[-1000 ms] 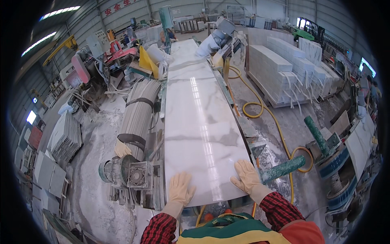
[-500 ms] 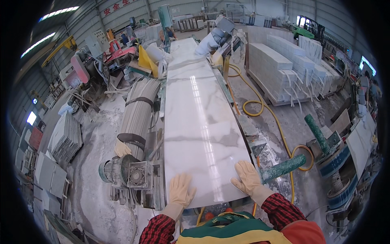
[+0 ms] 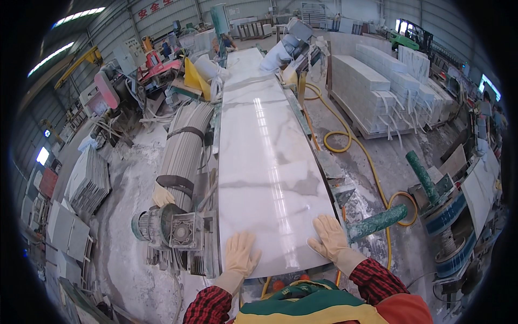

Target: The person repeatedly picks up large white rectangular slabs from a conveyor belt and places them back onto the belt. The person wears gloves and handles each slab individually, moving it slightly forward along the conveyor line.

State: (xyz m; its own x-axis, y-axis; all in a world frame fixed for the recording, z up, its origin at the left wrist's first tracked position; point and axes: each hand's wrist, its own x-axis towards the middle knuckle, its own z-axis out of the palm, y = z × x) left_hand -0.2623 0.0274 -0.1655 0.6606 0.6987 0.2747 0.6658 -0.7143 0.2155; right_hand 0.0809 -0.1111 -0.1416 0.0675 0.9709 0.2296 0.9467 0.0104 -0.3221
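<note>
I see both gloved hands lying flat and open, gripping nothing: left hand (image 3: 241, 254) and right hand (image 3: 330, 237) press on the near end of the white marble slab (image 3: 267, 162), centre frame. I judge it heavy, rigid, slick and brittle; hold at the side edges. A motor (image 3: 167, 229) sits lower left, a yellow hose (image 3: 345, 137) right, on the dusty floor (image 3: 129, 216).

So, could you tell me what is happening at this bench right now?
A person in pale gloves has both hands flat on the near end of a long white marble slab that lies on a machine bed. The left hand rests by the near left corner, the right hand by the right edge. A grey motor sits just left of the slab.
</note>
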